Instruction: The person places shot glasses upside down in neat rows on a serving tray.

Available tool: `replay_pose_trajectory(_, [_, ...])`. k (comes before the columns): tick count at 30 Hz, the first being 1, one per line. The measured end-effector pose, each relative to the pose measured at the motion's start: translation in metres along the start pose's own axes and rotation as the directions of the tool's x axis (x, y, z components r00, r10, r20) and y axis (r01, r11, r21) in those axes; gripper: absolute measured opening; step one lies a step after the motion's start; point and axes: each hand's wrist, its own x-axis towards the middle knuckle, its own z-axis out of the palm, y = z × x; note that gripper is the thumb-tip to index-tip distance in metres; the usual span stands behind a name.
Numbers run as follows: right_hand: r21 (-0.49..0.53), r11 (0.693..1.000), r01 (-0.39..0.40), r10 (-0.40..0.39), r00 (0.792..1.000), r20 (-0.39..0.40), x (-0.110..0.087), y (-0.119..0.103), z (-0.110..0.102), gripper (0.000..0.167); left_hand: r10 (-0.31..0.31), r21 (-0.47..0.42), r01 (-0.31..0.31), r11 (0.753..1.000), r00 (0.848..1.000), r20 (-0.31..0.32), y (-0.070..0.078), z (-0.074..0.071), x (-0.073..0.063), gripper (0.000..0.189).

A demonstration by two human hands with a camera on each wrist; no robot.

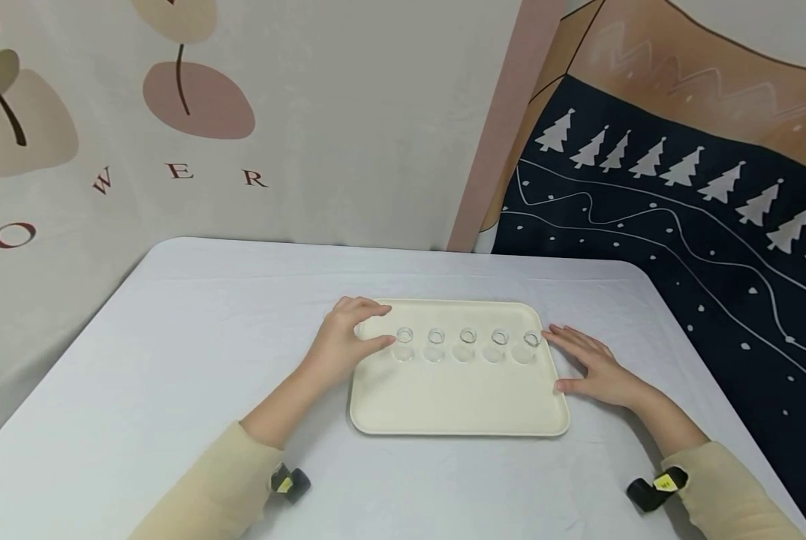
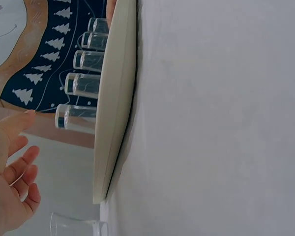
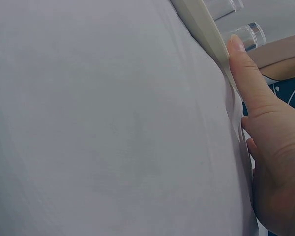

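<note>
A cream rectangular tray [image 1: 457,405] lies on the white-covered table. Several small clear glasses [image 1: 467,343] stand upright on it in a row across its far half. My left hand [image 1: 342,337] hovers at the tray's left side, thumb and fingers spread apart beside the leftmost glass [image 1: 404,345]; its grasp is empty. In the left wrist view that glass [image 2: 76,118] stands just past the thumb tip. On the opposite side, my right hand [image 1: 599,367] rests along the tray's right edge with fingers extended, the thumb [image 3: 248,73] against the rim.
Another clear glass [image 2: 73,226] shows at the bottom of the left wrist view, beyond the tray's end. White cloth [image 1: 173,375] covers the table. Behind it hang a pale printed curtain [image 1: 349,150] and a dark fabric with white trees [image 1: 646,225].
</note>
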Motion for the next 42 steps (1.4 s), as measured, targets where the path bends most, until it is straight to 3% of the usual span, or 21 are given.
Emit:
replay_pose_trajectory(11, [-0.004,1.0,-0.002,0.002,1.0,0.0,0.0,-0.002,0.0,0.083,-0.038,-0.077,0.028,0.997,0.989,-0.141,-0.018,-0.025,-0.005,0.05])
replay_pose_trajectory(19, [-0.014,1.0,-0.001,0.001,1.0,-0.001,0.0,-0.001,0.0,0.083,-0.106,-0.077,0.094,0.993,0.979,-0.174,-0.036,-0.038,-0.01,0.054])
replay_pose_trajectory(28, [-0.019,1.0,0.009,-0.009,1.0,0.0,0.0,0.002,0.001,0.082,-0.215,-0.135,0.198,0.971,0.968,-0.127,-0.06,-0.038,-0.014,0.055])
replay_pose_trajectory(37, [-0.023,1.0,0.016,-0.016,1.0,-0.001,0.001,0.004,0.001,0.082,-0.324,-0.133,0.322,0.938,0.946,0.005,-0.082,-0.034,-0.018,0.062])
replay_pose_trajectory(42, [-0.02,1.0,0.008,-0.008,1.0,0.002,0.001,0.005,0.001,0.082,-0.333,-0.105,0.335,0.936,0.942,0.037,-0.087,-0.029,-0.019,0.061])
